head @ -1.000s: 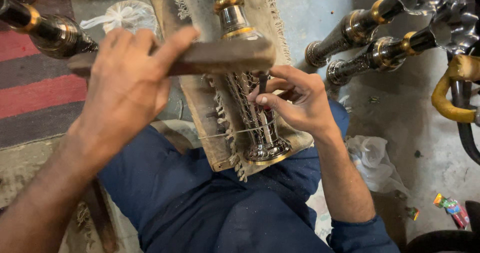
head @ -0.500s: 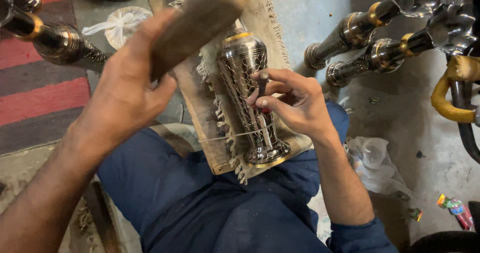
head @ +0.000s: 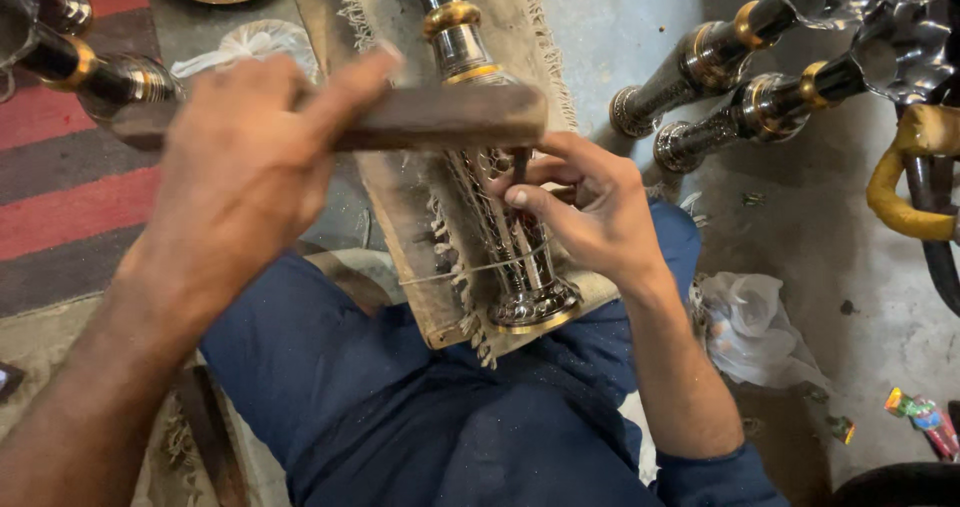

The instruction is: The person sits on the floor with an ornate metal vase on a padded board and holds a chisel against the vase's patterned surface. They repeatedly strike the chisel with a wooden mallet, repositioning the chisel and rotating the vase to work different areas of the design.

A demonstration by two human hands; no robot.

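- On my lap, over a frayed cloth (head: 560,57) and a wooden board (head: 420,297), lies the metal vase (head: 520,257), its foot toward me and its gold-ringed neck pointing far.
- My left hand (head: 250,167) has its fingers closed around a wooden block (head: 430,117), held level across the vase with its right end right over the punch.
- My right hand (head: 590,207) pinches a thin metal punch (head: 520,162) upright between thumb and fingers, its tip set on the vase's patterned body.
- A cord (head: 480,267) runs across the vase near its foot.
- Far right on the floor (head: 800,227) lie two more vases (head: 720,62); a crumpled plastic bag (head: 750,327) sits near my right forearm.
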